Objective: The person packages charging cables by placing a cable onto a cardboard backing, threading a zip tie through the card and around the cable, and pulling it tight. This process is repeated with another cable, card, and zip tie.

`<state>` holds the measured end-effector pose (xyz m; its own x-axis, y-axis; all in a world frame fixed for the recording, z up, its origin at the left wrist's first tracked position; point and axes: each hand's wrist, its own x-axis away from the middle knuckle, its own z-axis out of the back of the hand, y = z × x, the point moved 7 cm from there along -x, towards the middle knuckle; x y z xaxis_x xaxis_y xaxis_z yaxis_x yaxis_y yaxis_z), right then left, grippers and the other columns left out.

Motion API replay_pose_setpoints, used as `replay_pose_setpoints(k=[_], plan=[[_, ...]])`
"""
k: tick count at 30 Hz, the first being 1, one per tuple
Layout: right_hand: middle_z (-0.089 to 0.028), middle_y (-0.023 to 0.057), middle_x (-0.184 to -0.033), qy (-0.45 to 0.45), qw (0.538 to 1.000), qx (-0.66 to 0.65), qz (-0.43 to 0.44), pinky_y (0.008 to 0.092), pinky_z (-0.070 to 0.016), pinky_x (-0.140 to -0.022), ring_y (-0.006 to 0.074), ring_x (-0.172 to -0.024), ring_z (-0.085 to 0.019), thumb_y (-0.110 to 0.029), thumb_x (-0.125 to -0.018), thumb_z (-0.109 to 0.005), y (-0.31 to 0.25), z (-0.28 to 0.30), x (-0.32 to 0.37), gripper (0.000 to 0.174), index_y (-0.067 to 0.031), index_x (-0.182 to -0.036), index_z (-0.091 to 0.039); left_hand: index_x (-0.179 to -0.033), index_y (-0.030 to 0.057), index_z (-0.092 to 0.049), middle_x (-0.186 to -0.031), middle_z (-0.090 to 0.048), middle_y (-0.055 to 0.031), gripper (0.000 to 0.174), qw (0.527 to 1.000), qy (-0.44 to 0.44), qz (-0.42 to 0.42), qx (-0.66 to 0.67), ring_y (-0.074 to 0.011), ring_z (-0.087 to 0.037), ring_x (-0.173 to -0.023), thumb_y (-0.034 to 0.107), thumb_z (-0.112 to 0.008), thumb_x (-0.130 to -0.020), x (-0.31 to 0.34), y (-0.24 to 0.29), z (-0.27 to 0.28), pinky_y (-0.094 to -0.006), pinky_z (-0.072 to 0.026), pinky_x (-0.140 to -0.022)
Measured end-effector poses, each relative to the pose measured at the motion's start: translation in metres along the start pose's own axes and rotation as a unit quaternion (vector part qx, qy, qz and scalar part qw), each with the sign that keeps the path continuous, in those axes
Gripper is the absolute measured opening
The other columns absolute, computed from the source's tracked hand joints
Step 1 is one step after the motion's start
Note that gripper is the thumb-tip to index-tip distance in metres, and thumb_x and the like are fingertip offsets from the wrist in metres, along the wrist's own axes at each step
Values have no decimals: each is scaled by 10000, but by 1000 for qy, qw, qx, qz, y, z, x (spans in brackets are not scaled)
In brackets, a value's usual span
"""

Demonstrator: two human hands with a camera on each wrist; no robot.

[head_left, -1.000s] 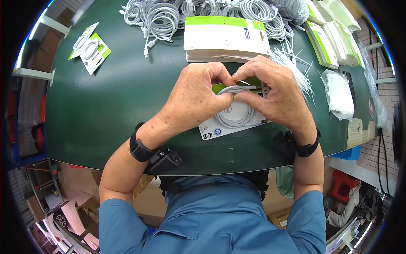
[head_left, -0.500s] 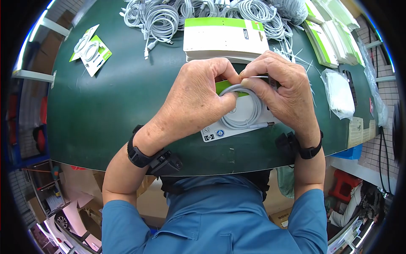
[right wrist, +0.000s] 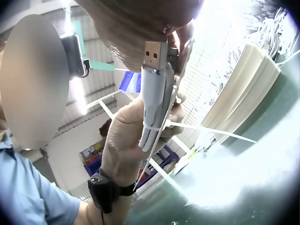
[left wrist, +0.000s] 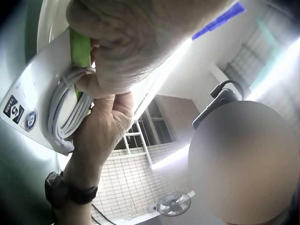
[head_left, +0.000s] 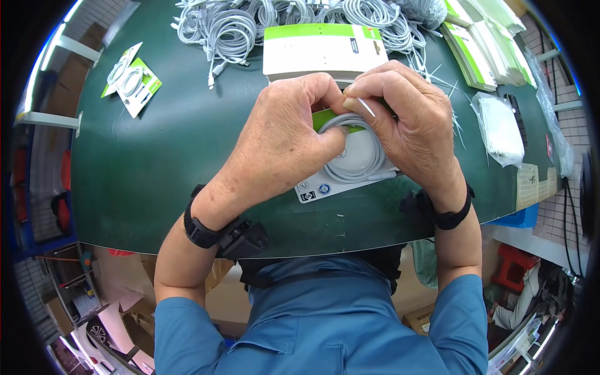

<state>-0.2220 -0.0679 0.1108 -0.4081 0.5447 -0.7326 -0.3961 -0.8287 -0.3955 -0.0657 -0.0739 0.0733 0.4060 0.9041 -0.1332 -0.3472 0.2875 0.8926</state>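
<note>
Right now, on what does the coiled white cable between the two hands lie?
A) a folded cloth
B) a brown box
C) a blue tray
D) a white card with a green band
D: the coiled cable lies on the white card, green along its top edge, which the left hand holds.

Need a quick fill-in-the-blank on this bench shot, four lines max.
1. The left hand and right hand hold a coiled white ____ on a card.
2. The table is dark ____.
3. The right hand pinches a thin white zip ____.
4. The right wrist view shows a ____ plug.
Missing: cable; green; tie; USB.
</note>
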Motion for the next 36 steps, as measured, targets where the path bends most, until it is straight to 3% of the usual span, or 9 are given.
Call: replay_pose_setpoints(k=[23,29,32,35,36], plan=[[-743,85,-862,20,999,23,-16,378,-577,-649,278,-739,-750,-38,-923,-806,8,-7,5,104,-49,-942,-704,-971,-41,-720,-965,-767,-63,135,1000,-9,2,3,-94,-716,-975,-21,-738,-838,0,-8,-8,-306,-608,-1003],[-756,113,-927,24,997,-29,-63,389,-598,-725,281,-820,-756,-12,-906,-809,12,-6,8,113,-31,-1006,-759,-983,-29,-704,-984,-761,-49,144,1000,-5,2,14,-84,-710,-988,-37,-739,-843,0,-11,-6,-291,-610,-974],[-752,110,-943,5,999,4,-38,392,-582,-742,264,-876,-739,5,-881,-820,3,0,4,176,-47,-1048,-803,-1021,-28,-686,-1005,-763,-50,181,998,-14,28,48,-83,-711,-994,-47,-732,-847,1,-13,-5,-276,-608,-951],[-741,94,-938,-13,998,46,-30,389,-559,-736,241,-908,-718,12,-860,-834,-3,7,5,228,-71,-1073,-828,-1065,-32,-674,-1029,-767,-57,219,996,-9,33,79,-90,-717,-1003,-52,-726,-853,1,-14,-4,-267,-605,-938],[-726,86,-894,-12,999,36,-20,370,-536,-681,226,-827,-705,12,-859,-845,-6,9,4,251,-82,-1092,-835,-1081,-34,-673,-1038,-769,-61,231,996,-3,27,86,-94,-720,-1009,-53,-723,-856,2,-13,-2,-268,-605,-940]])
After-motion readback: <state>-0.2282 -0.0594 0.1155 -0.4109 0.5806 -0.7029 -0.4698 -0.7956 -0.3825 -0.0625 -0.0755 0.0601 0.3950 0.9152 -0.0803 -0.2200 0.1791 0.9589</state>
